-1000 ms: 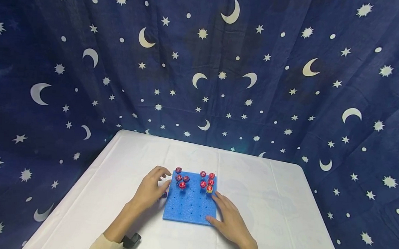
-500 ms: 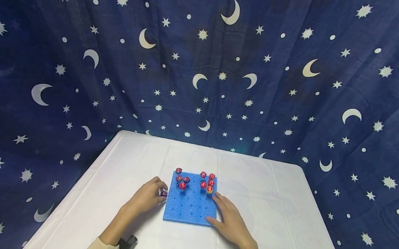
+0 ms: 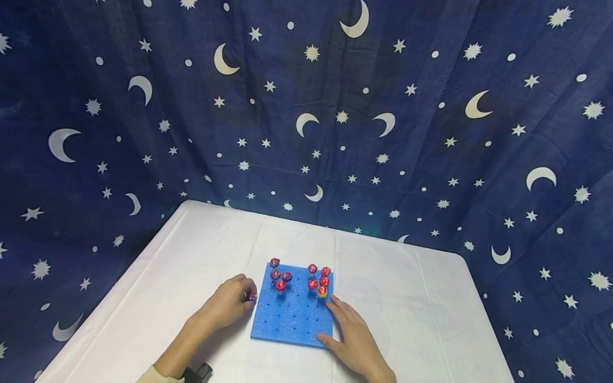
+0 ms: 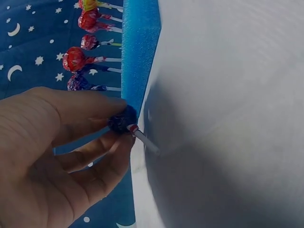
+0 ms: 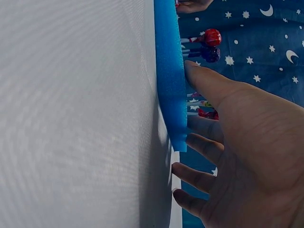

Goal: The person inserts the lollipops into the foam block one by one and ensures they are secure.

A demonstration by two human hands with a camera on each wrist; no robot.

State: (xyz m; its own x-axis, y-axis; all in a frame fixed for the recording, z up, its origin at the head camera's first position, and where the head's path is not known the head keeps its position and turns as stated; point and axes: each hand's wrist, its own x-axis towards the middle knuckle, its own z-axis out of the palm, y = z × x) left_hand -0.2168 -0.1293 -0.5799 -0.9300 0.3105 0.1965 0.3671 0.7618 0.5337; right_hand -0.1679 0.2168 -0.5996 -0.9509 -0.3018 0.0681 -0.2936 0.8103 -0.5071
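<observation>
Between thumb and fingers, my left hand (image 3: 228,304) pinches the wrapped head of a dark blue lollipop (image 4: 123,119), just left of the blue foam board (image 3: 291,321). In the left wrist view its white stick points away from the palm, toward the white table. My right hand (image 3: 353,340) rests along the board's right edge with fingers spread and nothing held. Several lollipops stand upright in the board's holes: a cluster at the back left, including a red lollipop (image 3: 280,285), and another at the back right, including a red-and-yellow lollipop (image 3: 322,292).
A white cloth-covered table (image 3: 414,313) extends around the board on all sides. Small holes dot the board's front part. A dark blue curtain (image 3: 311,99) with moons and stars hangs behind the table and at both sides. A black band (image 3: 198,375) is on the left wrist.
My left hand has come down and back from beside the back-left lollipops to the dark lollipop lying left of the board, and its fingers have closed on it. The right hand stays put.
</observation>
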